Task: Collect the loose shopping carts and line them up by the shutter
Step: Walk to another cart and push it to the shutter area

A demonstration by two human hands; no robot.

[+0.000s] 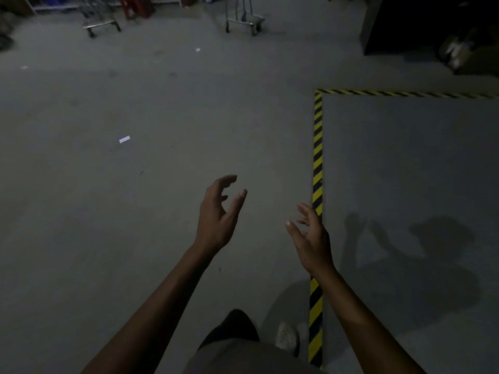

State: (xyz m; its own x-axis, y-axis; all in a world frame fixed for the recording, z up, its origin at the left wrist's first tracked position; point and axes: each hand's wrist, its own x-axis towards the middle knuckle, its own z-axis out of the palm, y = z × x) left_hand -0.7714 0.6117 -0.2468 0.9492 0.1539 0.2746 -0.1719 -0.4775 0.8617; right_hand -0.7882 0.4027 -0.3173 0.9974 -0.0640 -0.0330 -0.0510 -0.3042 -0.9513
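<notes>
Head view: left silver shopping cart [101,22] and right silver shopping cart [244,20] stand far ahead, well apart.
Grey concrete floor [189,117] with a white paper scrap [124,139] separates them from the left hand [218,220] and right hand [313,238], both loosely spread, holding nothing; yellow-black striped tape [317,147] runs beneath the right.

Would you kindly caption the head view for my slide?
Left hand and right hand, empty, over floor beside hazard tape; two carts ahead.

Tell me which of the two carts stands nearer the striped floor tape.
The right cart, with the pale base; the left cart stands farther from the striped tape.
</notes>
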